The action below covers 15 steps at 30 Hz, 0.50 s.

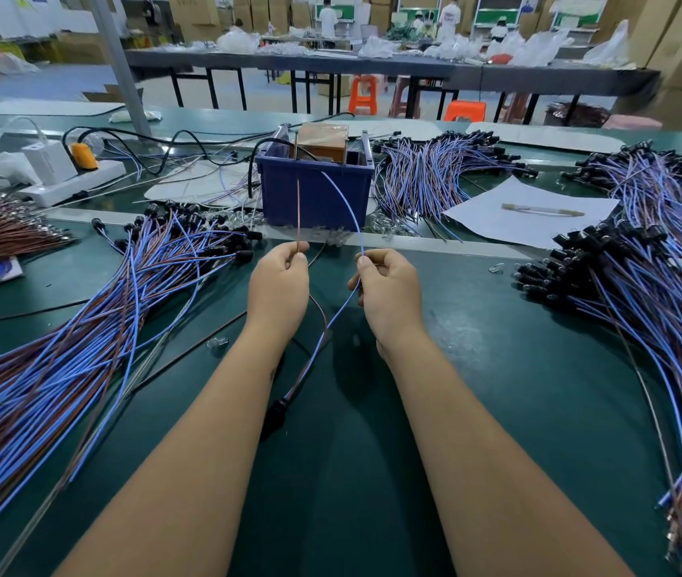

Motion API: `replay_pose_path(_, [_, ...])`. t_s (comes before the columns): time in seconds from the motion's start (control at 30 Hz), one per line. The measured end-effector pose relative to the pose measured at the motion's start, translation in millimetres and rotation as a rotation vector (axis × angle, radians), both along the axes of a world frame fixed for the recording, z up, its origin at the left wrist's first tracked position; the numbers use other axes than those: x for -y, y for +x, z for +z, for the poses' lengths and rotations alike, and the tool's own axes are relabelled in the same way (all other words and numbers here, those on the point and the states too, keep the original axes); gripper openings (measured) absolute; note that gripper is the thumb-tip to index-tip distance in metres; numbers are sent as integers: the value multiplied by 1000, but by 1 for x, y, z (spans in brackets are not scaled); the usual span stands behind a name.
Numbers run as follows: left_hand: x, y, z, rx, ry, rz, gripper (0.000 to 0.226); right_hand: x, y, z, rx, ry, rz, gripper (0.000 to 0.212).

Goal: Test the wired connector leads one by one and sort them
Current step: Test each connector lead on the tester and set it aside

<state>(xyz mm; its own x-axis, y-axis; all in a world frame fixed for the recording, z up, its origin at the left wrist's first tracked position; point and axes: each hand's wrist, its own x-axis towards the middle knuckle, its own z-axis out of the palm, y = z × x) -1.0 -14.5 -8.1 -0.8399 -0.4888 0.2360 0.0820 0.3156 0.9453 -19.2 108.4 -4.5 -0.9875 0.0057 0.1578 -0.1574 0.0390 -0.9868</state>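
2 hands (277,281) (389,289) each pinch 1 wire (298,210) (345,206).

Green table mat (476,368); a blue bin (314,193) — piles of blue-and-brown leads (60,347), one brown wire (298,210), one blue wire (347,206), white paper (539,226).

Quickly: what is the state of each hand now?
Left hand: pinches the brown wire.
Right hand: pinches the blue wire.

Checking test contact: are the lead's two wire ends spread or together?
Spread. Left hand pinches the brown wire, right hand the blue wire, ends apart.
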Motion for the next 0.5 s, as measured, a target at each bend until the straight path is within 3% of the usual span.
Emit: replay_pose_path(0.5, [12,1,2,-39,80,-9,23,-2,1,5,35,-148,-37,18])
